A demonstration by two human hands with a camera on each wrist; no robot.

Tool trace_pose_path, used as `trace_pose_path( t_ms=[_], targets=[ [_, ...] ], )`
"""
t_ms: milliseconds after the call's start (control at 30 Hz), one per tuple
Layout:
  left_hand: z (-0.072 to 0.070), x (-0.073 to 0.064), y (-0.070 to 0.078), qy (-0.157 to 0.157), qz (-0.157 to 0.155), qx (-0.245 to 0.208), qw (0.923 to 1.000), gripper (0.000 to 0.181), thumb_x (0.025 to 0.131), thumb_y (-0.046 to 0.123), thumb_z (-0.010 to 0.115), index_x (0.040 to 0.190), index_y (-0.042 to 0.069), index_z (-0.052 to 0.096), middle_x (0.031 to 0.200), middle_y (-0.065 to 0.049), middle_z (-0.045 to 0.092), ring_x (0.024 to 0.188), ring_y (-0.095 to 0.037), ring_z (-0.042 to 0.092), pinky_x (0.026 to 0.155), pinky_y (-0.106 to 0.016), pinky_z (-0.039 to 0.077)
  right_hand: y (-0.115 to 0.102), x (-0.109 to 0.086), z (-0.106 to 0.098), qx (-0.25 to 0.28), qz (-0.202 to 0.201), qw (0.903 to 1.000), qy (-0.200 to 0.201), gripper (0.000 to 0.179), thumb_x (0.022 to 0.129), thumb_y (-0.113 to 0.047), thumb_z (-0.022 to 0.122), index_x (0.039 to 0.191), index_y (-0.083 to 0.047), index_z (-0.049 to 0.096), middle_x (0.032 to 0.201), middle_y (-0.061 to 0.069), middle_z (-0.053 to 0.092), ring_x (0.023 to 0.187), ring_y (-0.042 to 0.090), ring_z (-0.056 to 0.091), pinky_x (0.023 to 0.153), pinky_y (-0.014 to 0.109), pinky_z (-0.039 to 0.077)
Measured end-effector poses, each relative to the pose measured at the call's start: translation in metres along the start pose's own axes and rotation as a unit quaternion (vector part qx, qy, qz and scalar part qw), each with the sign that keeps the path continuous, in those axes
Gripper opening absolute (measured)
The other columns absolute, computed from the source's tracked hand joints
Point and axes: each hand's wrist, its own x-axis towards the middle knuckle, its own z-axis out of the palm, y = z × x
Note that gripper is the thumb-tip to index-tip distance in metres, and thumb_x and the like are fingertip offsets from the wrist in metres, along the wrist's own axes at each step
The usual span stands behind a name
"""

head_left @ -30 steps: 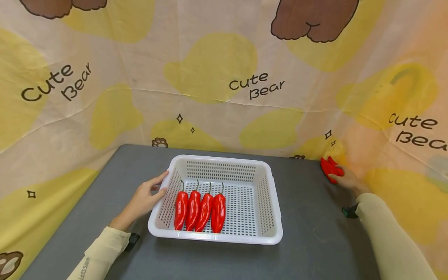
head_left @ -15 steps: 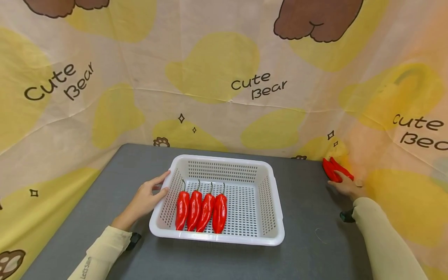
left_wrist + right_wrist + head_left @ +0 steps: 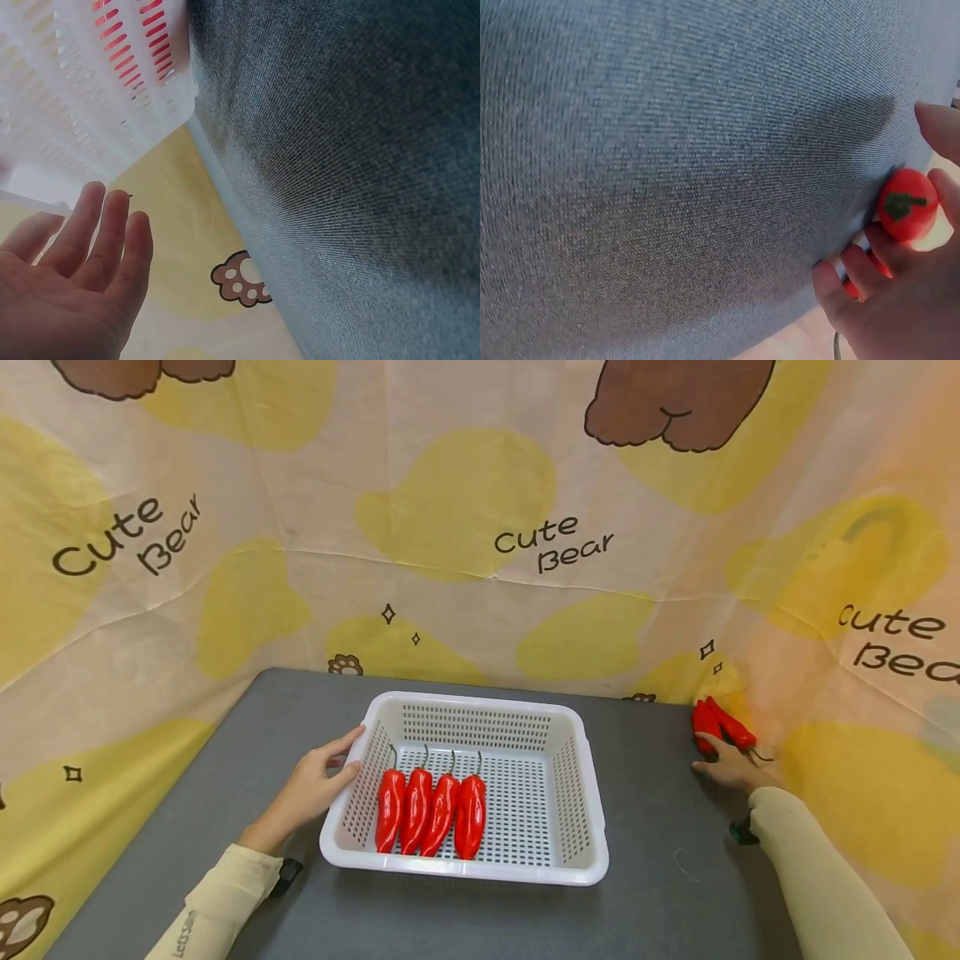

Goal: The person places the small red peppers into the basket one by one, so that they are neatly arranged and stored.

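My left hand touches the left rim of a white slotted plastic basket, fingers extended and thumb apart. In the left wrist view the fingertips are right at the basket's edge. Inside the basket, several glossy red chili peppers lie side by side at the left, stems pointing away. At the far right corner, my right hand reaches over a red pepper. Its fingers lie around the pepper's green-capped end, the thumb standing away. A second red pepper lies right beside it, stem toward the right.
The dark grey table carries everything. A printed cloth with yellow patches and lettering hangs along the back and both sides, close behind the two loose peppers. A thin thread lies right of the basket.
The right-hand loose pepper has swung apart from the other and its stem now shows. My right hand has shifted left onto the left-hand one. The left hand and basket stay put.
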Motion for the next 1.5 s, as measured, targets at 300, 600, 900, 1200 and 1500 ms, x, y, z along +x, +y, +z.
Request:
trace_pose_path(
  t_ms=[300, 600, 900, 1200, 1500],
  targets=[
    [0.000, 0.000, -0.001, 0.001, 0.006, 0.006, 1.0000, 0.056, 0.098, 0.012, 0.060, 0.152, 0.006, 0.045, 0.140, -0.031, 0.057, 0.105, -0.048, 0.065, 0.062, -0.036, 0.063, 0.006, -0.002, 0.003, 0.029, 0.016, 0.9943, 0.101, 0.039, 0.097, -0.005, 0.054, 0.129, 0.013, 0.043, 0.128, 0.045, 0.044, 0.117, 0.059, 0.040, 0.097, 0.068, 0.043],
    [0.000, -0.001, -0.002, 0.001, 0.003, 0.006, 1.0000, 0.056, 0.098, 0.012, 0.060, 0.152, 0.008, 0.046, 0.141, -0.029, 0.057, 0.104, -0.047, 0.065, 0.060, -0.033, 0.062, 0.003, -0.002, 0.000, 0.066, 0.011, 0.9887, 0.134, 0.032, 0.101, 0.001, 0.041, 0.130, 0.008, 0.052, 0.130, 0.040, 0.044, 0.111, 0.051, 0.041, 0.079, 0.047, 0.052],
    [0.000, -0.001, -0.002, 0.005, 0.010, 0.007, 0.9999, 0.056, 0.098, 0.012, 0.059, 0.152, 0.006, 0.045, 0.137, -0.031, 0.059, 0.103, -0.047, 0.066, 0.061, -0.033, 0.062, -0.007, -0.001, -0.001, 0.080, -0.025, 0.9877, 0.132, 0.037, 0.105, -0.009, 0.050, 0.136, 0.009, 0.054, 0.135, 0.039, 0.047, 0.111, 0.047, 0.044, 0.065, 0.023, 0.043],
    [0.000, 0.000, -0.002, 0.007, 0.005, 0.003, 1.0000, 0.056, 0.098, 0.011, 0.059, 0.152, 0.007, 0.045, 0.134, -0.031, 0.061, 0.103, -0.047, 0.066, 0.060, -0.033, 0.062, -0.030, 0.002, -0.001, 0.151, -0.040, 0.9738, 0.165, 0.055, 0.102, -0.023, 0.059, 0.145, 0.007, 0.044, 0.138, 0.038, 0.051, 0.091, 0.013, 0.065, 0.067, 0.013, 0.052],
    [0.002, 0.000, -0.001, 0.003, 0.009, 0.006, 0.9999, 0.057, 0.098, 0.012, 0.059, 0.153, 0.007, 0.044, 0.133, -0.031, 0.061, 0.104, -0.048, 0.066, 0.060, -0.033, 0.063, -0.045, 0.002, -0.003, 0.353, 0.011, 0.9256, 0.137, 0.030, 0.102, -0.028, 0.060, 0.131, -0.033, 0.054, 0.105, -0.021, 0.055, 0.088, -0.008, 0.056, 0.077, 0.011, 0.048]
  ],
)
